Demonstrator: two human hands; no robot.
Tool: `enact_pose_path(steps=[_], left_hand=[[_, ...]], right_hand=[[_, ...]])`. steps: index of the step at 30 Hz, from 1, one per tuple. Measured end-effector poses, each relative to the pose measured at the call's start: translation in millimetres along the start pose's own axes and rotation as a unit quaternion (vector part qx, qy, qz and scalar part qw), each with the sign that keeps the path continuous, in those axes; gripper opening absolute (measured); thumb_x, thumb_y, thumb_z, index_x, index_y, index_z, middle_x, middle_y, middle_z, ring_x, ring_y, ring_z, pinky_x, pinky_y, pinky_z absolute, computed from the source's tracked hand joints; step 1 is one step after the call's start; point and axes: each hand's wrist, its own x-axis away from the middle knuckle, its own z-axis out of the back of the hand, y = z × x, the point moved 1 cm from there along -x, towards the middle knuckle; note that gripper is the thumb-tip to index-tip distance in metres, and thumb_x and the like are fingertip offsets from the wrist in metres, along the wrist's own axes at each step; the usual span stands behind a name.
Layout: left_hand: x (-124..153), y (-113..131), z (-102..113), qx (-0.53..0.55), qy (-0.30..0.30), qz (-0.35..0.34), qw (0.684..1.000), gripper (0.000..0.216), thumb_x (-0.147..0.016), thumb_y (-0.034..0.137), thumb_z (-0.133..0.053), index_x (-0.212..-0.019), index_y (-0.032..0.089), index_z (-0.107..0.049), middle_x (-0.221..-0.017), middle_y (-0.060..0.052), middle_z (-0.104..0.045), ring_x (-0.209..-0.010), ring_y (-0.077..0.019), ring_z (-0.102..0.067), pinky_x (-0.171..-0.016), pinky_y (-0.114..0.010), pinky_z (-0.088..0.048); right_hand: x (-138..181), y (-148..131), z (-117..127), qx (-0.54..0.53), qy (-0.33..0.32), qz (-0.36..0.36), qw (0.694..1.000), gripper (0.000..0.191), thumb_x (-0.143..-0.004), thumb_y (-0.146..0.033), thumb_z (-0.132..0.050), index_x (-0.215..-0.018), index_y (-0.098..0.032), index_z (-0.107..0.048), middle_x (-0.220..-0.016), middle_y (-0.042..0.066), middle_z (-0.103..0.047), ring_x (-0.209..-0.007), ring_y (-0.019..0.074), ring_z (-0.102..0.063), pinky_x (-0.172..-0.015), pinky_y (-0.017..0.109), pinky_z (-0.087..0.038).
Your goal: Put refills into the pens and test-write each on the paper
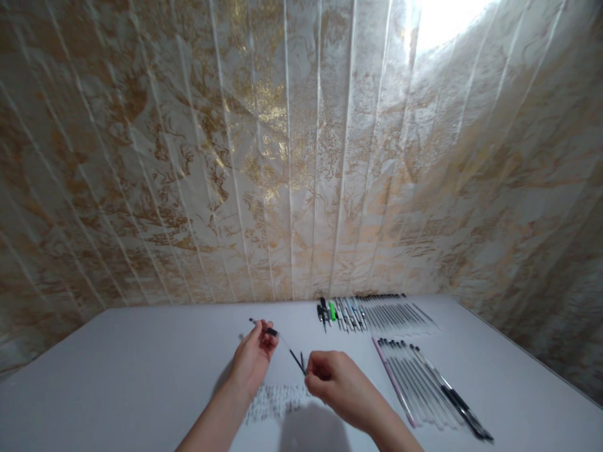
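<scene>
My left hand point(257, 355) is closed with the palm turned up around a slim pen piece point(272, 331) with dark ends. Fingers cover its middle, so I cannot tell whether it is a cap or a barrel. Nearer the front, my right hand point(336, 383) pinches a thin dark pen refill point(296, 361) that slants up toward the left hand. A second short dark stick point(302, 359) shows beside the refill; whether it is held too I cannot tell. Below both hands lies a sheet with rows of handwriting point(276, 402), partly under my right hand.
To the right lie a pink pen point(394, 383), a row of clear pens with black tips point(419, 376) and black-gripped pens point(459, 402). Farther back are small pen parts point(348, 314), a green piece point(332, 311) and rows of thin refills point(400, 316). A patterned curtain point(282, 157) stands behind the white table point(141, 376).
</scene>
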Motion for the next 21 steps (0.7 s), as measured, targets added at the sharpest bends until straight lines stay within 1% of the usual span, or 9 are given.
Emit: enact_pose_path(steps=[4, 8, 11, 13, 15, 17, 19, 20, 21], left_hand=[[-1, 0, 1, -0.015, -0.003, -0.009, 1.0, 0.023, -0.092, 0.007, -0.05, -0.072, 0.013, -0.059, -0.068, -0.003, -0.063, -0.047, -0.0059, -0.053, -0.045, -0.015, -0.05], [2, -1, 2, -0.032, -0.01, -0.013, 0.999, 0.013, -0.088, 0.011, -0.06, -0.076, 0.014, -0.061, -0.07, -0.002, -0.065, -0.047, -0.005, -0.053, -0.048, -0.014, -0.05], [13, -7, 0, -0.048, -0.036, 0.011, 0.998, 0.007, -0.082, 0.015, -0.069, -0.078, 0.013, -0.064, -0.07, 0.0, -0.066, -0.045, -0.0042, -0.053, -0.048, -0.014, -0.05], [23, -13, -4, -0.057, -0.06, 0.041, 0.996, 0.007, -0.08, 0.014, -0.071, -0.078, 0.011, -0.065, -0.07, -0.001, -0.067, -0.044, -0.0052, -0.054, -0.048, -0.017, -0.052], [31, -20, -8, -0.056, -0.077, 0.071, 0.993, 0.004, -0.083, 0.011, -0.067, -0.08, 0.009, -0.066, -0.071, -0.003, -0.067, -0.044, -0.0064, -0.055, -0.048, -0.019, -0.054], [36, -24, -11, -0.044, -0.078, 0.092, 0.992, 0.011, -0.088, 0.007, -0.058, -0.08, 0.008, -0.065, -0.071, -0.005, -0.067, -0.045, -0.0062, -0.056, -0.049, -0.019, -0.055], [36, -24, -12, -0.023, -0.066, 0.103, 0.992, 0.019, -0.092, 0.006, -0.051, -0.079, 0.008, -0.063, -0.072, -0.006, -0.067, -0.046, -0.0055, -0.058, -0.051, -0.018, -0.056], [34, -24, -11, -0.013, -0.058, 0.106, 0.993, 0.021, -0.093, 0.006, -0.049, -0.078, 0.008, -0.063, -0.072, -0.006, -0.067, -0.047, -0.0055, -0.058, -0.051, -0.017, -0.057], [32, -23, -10, -0.004, -0.05, 0.108, 0.993, 0.021, -0.093, 0.006, -0.048, -0.077, 0.008, -0.062, -0.072, -0.006, -0.067, -0.047, -0.006, -0.059, -0.051, -0.018, -0.057]], right_hand=[[0, 1, 1, -0.001, -0.008, -0.006, 1.0, 0.011, -0.066, -0.012, -0.05, -0.058, -0.019, -0.053, -0.053, -0.004, -0.049, -0.053, 0.0108, -0.043, -0.049, 0.021, -0.024], [1, 1, 2, 0.015, -0.013, -0.01, 1.0, 0.012, -0.065, -0.011, -0.051, -0.057, -0.019, -0.053, -0.053, -0.004, -0.048, -0.052, 0.0107, -0.041, -0.049, 0.021, -0.023], [1, 1, 2, 0.04, -0.008, -0.013, 0.999, 0.012, -0.066, -0.012, -0.053, -0.057, -0.018, -0.056, -0.053, -0.004, -0.05, -0.052, 0.0109, -0.042, -0.049, 0.021, -0.023], [0, 3, 4, 0.042, 0.0, -0.011, 0.999, 0.015, -0.072, -0.017, -0.055, -0.057, -0.018, -0.058, -0.052, -0.003, -0.052, -0.052, 0.0114, -0.044, -0.05, 0.021, -0.025], [-3, 8, 10, 0.027, 0.021, -0.004, 0.999, 0.026, -0.083, -0.025, -0.051, -0.06, -0.018, -0.061, -0.051, -0.002, -0.055, -0.052, 0.0123, -0.049, -0.052, 0.022, -0.03], [-6, 18, 18, 0.041, 0.061, -0.003, 0.997, 0.033, -0.091, -0.029, -0.043, -0.068, -0.018, -0.065, -0.054, -0.001, -0.059, -0.054, 0.0135, -0.054, -0.056, 0.022, -0.034], [-10, 31, 23, 0.104, 0.1, -0.014, 0.989, 0.026, -0.091, -0.024, -0.044, -0.081, -0.018, -0.067, -0.062, 0.001, -0.064, -0.062, 0.0155, -0.059, -0.06, 0.022, -0.036], [-13, 39, 23, 0.142, 0.111, -0.023, 0.983, 0.021, -0.088, -0.019, -0.047, -0.087, -0.018, -0.068, -0.069, 0.002, -0.067, -0.066, 0.0167, -0.061, -0.061, 0.023, -0.037], [-15, 46, 21, 0.169, 0.113, -0.029, 0.979, 0.019, -0.084, -0.013, -0.051, -0.09, -0.017, -0.068, -0.075, 0.004, -0.068, -0.071, 0.018, -0.063, -0.063, 0.023, -0.038]])
